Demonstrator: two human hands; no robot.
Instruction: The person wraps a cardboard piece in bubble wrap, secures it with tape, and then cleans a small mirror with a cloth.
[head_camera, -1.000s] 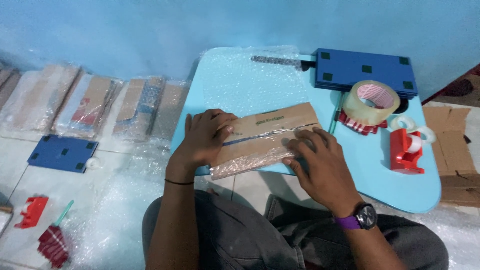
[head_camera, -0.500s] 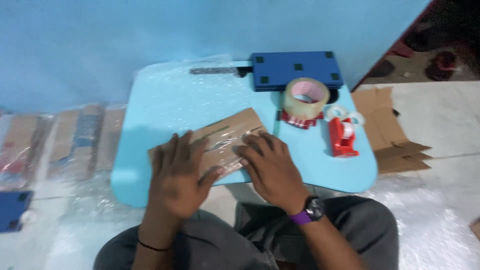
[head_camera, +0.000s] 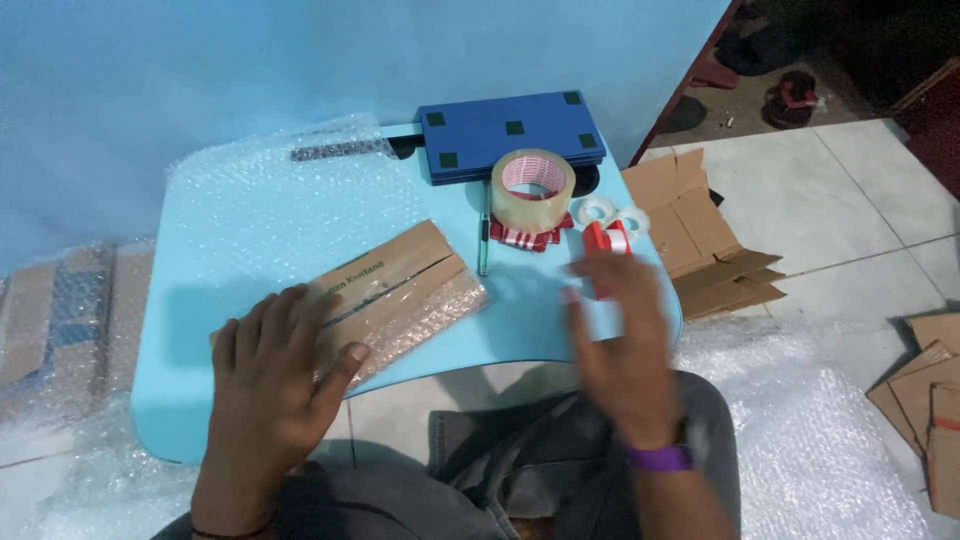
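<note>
Far left: flat cardboard packages (head_camera: 60, 320) wrapped in bubble wrap lie on the floor at the left edge of the frame, beside the table.
Table: a light blue low table (head_camera: 250, 220) fills the centre left; a sheet of bubble wrap (head_camera: 300, 180) covers its upper left part.
Left hand: the left hand (head_camera: 275, 375) lies flat, fingers spread, palm down on the left end of the parcel, at the lower left of the frame; it presses rather than grips.
Parcel: a flat brown cardboard parcel (head_camera: 400, 290) partly wrapped in bubble wrap lies slanted on the near part of the table, its right end rising toward the centre.
Pen: a thin dark pen (head_camera: 483, 240) lies upright in the frame just right of the parcel.
Tape roll: a big roll of clear tape (head_camera: 533, 190) stands at upper centre on a red and white dispenser.
Blue board: a dark blue board (head_camera: 510, 135) with black squares sits behind the roll, at the table's far edge.
Right hand: the right hand (head_camera: 620, 330) is blurred, open with fingers loosely extended, holding nothing, hovering over the table's right edge just below a small red tape dispenser (head_camera: 605, 240).
Right: opened cardboard boxes (head_camera: 700, 235) lie on the tiled floor beside the table.
</note>
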